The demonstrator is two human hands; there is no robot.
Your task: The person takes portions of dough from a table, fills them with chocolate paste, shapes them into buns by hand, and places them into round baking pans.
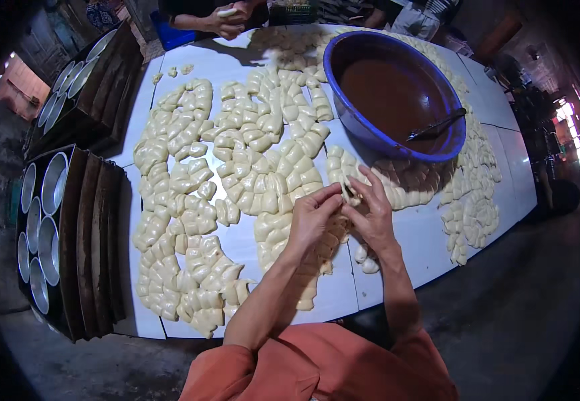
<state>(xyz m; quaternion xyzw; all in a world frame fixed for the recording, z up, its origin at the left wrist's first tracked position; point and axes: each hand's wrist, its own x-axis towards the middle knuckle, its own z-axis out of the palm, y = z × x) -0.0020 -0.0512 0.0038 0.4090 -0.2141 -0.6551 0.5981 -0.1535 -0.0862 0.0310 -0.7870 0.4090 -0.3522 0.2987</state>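
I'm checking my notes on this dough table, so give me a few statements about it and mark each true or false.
1. Both hands, left hand and right hand, work one piece of dough together. True.
2. The blue bowl is empty. False: it holds a brown filling, and a spoon rests in it.
3. Many pale dough pieces cover the white table. True.
4. The stacked trays with round tins stand on the person's right. False: they stand on the left.
5. Another person's hands show at the far edge of the table. True.
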